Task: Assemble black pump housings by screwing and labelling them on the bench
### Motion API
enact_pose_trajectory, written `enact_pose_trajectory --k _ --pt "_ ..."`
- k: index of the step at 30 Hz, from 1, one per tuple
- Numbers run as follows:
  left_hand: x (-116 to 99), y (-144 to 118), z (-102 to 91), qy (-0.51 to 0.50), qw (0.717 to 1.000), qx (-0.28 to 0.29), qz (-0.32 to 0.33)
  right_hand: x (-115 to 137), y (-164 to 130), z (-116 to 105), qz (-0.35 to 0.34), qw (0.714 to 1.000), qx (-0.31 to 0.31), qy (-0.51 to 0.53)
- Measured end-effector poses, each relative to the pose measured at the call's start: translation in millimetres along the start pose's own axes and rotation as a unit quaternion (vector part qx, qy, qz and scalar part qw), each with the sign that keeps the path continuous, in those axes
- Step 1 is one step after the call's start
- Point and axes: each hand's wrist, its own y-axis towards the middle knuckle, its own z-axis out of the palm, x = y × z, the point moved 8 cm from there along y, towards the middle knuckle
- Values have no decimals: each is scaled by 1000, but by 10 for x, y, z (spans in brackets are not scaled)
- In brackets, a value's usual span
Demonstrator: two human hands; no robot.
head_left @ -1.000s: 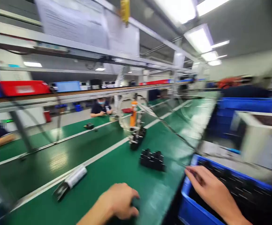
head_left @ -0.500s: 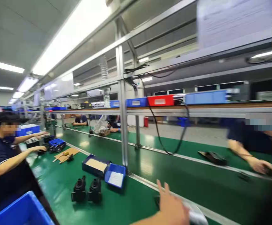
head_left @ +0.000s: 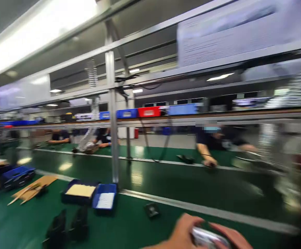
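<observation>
Gripping a silvery tube (head_left: 204, 237) to the near right of the metal post (head_left: 112, 138), the left hand (head_left: 183, 230) is holding something probably light, stiff and slick, best taken around its middle, while what seems the right hand (head_left: 235, 237) is showing beside it, grip impossible to tell, and a small black part (head_left: 152, 210) is lying closer to the post.

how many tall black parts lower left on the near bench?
2: the left black part near the frame's bottom edge, the right black part beside it. Blur could hide others.
</observation>
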Motion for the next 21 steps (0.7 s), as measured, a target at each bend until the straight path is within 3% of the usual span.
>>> enact_pose_trajectory --k 3,4,6,12,21 --pt "-12 -50 150 -60 998 7 4 -280 -386 -364 -12 975 90 202" --pt "1 -39 171 -74 997 17 6 -318 -441 -446 -3 961 96 260" --pt "45 -7 170 -86 996 28 5 -375 -447 -535 19 959 81 271" --pt "131 -8 90 -75 997 7 -12 -442 -389 -427 71 947 63 306" --pt "73 -28 8 -52 997 -21 -62 -532 -444 -118 155 910 60 381"
